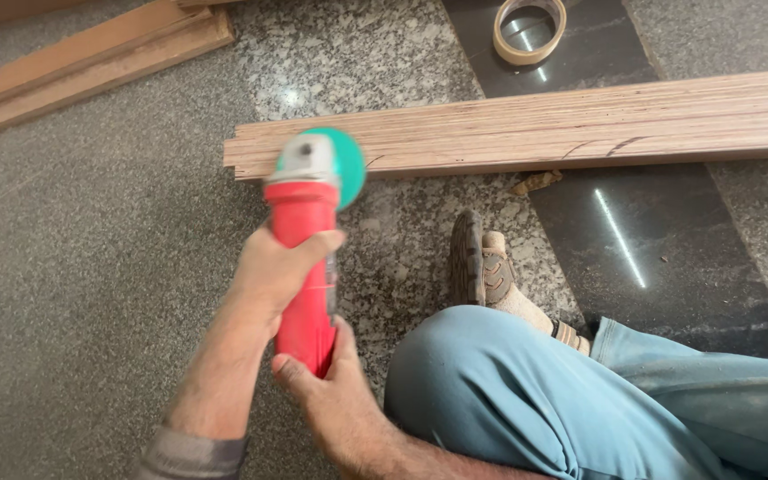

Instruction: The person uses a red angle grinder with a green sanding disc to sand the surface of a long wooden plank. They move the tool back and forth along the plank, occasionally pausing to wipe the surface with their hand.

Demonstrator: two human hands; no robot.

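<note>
2 hands (282,267) on 1 red grinder (306,258)

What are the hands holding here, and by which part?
Both hands grip a red angle grinder by its body: the left hand wraps the middle, the right hand holds the rear end. Its green disc sits near the wooden board.

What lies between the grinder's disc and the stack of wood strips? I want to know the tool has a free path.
Nothing visible. The green disc of the red grinder, held by the left hand and right hand, already sits at the near edge of the wood strips. The sandalled foot rests off to the right.
</note>
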